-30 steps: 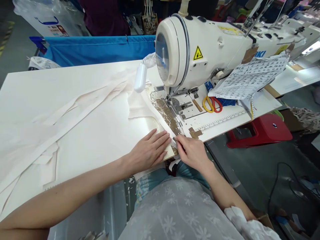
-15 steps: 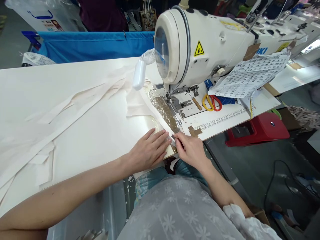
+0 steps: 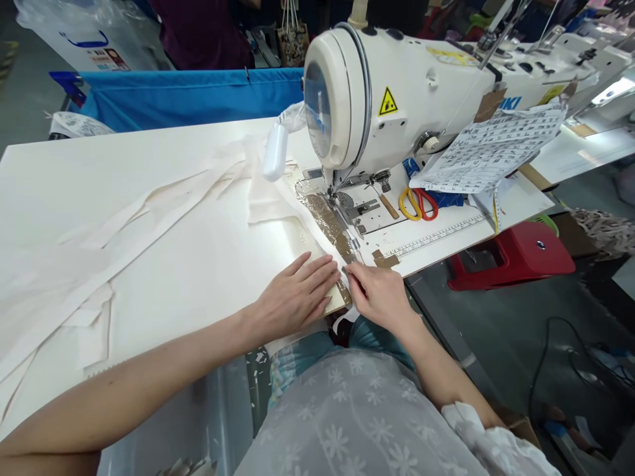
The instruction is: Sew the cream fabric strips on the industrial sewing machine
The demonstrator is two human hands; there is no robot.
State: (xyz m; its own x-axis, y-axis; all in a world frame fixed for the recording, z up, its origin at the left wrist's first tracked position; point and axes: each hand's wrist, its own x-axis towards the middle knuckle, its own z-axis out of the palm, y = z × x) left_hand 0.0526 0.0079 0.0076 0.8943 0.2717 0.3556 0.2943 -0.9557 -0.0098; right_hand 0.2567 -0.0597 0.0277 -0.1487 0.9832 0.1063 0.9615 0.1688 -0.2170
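Note:
A long strip of thin white fabric [image 3: 317,228] runs from the sewing machine [image 3: 407,86] to the table's front edge. My left hand [image 3: 300,291] lies flat beside and partly on the strip, fingers stretched out and close together. Just right of its fingertips, my right hand [image 3: 374,291] is closed in a pinch at the strip's edge. A small dark bit shows at its fingertips, too small to name. Behind both hands is the machine's needle area [image 3: 333,193], with shiny brown tape [image 3: 325,215] along the bed. More white fabric [image 3: 124,248] trails leftward across the table.
Scissors [image 3: 411,205] with yellow and red handles lie right of the needle, near a wooden-handled tool [image 3: 389,206]. A ruler strip [image 3: 439,237] follows the front edge. A printed sheet [image 3: 491,152] hangs from the machine. A red stool [image 3: 516,258] stands at right.
The view has shifted slightly. The strip lies a little differently by my hands, with its edge now reaching below my right fingertips. My left hand stays flat and my right hand stays pinched.

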